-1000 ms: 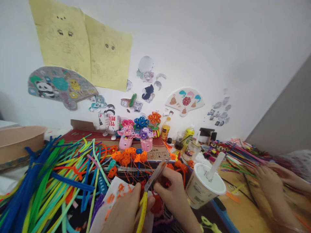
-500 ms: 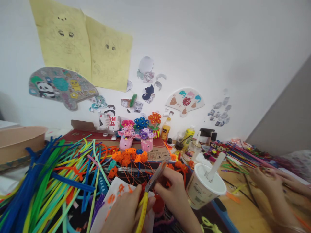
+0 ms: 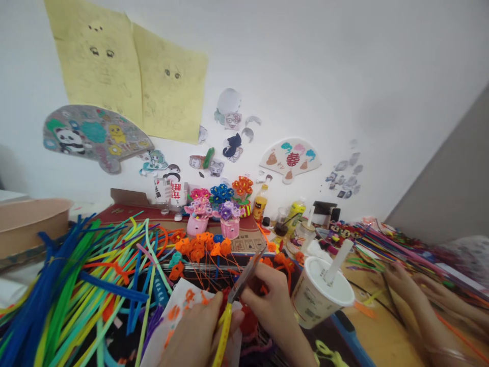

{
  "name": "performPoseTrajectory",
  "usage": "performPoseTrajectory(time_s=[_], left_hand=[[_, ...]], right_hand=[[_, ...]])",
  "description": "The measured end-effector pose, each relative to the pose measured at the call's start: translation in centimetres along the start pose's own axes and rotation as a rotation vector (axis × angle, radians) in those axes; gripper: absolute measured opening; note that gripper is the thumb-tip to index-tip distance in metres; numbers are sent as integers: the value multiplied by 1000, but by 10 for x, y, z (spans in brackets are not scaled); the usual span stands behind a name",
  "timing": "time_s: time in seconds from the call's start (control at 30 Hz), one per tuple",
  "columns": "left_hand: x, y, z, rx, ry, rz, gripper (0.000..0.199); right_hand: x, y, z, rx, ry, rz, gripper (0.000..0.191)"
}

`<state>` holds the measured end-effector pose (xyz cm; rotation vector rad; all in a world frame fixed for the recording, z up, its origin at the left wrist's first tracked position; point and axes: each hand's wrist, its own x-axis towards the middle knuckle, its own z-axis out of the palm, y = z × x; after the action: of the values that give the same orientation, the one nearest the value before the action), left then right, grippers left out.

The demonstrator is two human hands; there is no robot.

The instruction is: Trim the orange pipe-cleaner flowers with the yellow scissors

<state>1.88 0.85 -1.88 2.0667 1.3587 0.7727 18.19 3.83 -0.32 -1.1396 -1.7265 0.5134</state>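
Observation:
Scissors with yellow handles (image 3: 224, 331) point up and to the right between my hands, their metal blades apart at the tips. My left hand (image 3: 196, 326) is closed around something I cannot make out, beside the handles; its fingertips are partly hidden. My right hand (image 3: 273, 300) has bent fingers pressed together next to the blades, and what they pinch is hidden. Under my left hand lies a white paper (image 3: 173, 311) with orange bits. Orange pipe-cleaner flowers (image 3: 196, 247) on thin stems stand just behind my hands.
Pipe cleaners (image 3: 95, 290) pile up on the left. A white cup (image 3: 324, 293) with a straw stands right of my right hand. Another person's hands (image 3: 405, 288) are at the far right. Potted craft flowers (image 3: 229, 219) and a juice bottle (image 3: 260, 204) stand at the back.
The other person's hands have shifted slightly left and up. My hands and the scissors have hardly moved.

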Motion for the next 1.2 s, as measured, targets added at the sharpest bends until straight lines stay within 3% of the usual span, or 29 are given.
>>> performPoseTrajectory(time_s=[0.3,0.63,0.87,1.03,1.2], left_hand=[[-1,-3,2,1,-8,-22,31],[14,-17,21,33,-74,-94,24],[15,-18,22,81,-17,-77,36],[15,-12,11,102,-19,-73,31],[16,3,-26,190,14,-106,31]], right_hand=[[0,-1,1,-33,-1,-51,15],[-1,2,1,-61,-5,-53,14],[0,3,2,-61,2,-41,15],[1,3,0,-45,17,-3,15],[3,4,-3,66,43,52,15]])
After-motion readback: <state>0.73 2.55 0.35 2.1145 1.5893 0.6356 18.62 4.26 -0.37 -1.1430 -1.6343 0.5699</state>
